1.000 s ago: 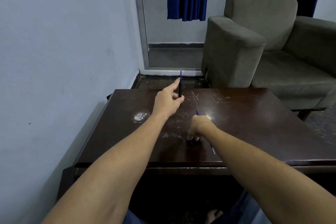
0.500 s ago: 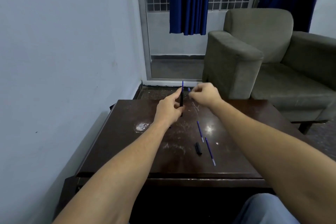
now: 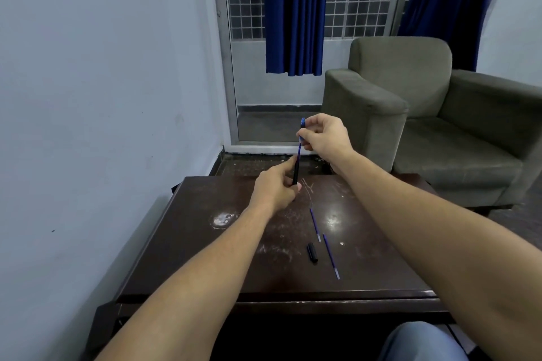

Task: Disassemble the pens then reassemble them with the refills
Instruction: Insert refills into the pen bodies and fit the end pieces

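Two hands up above far end of desk (image 3: pixel 181 243): left hand (image 3: pixel 274 192) grips black pen tube (image 3: pixel 296 174), tube standing almost straight up; right hand (image 3: pixel 327 138) pinches blue refill (image 3: pixel 299 149) poking out of tube top. On desk, far refill (image 3: pixel 315 224) and near refill (image 3: pixel 331 256), both blue, lie flat and close, not touching. Short black cap (image 3: pixel 312 252) lies just left of near refill

No readable text, label or number anywhere.
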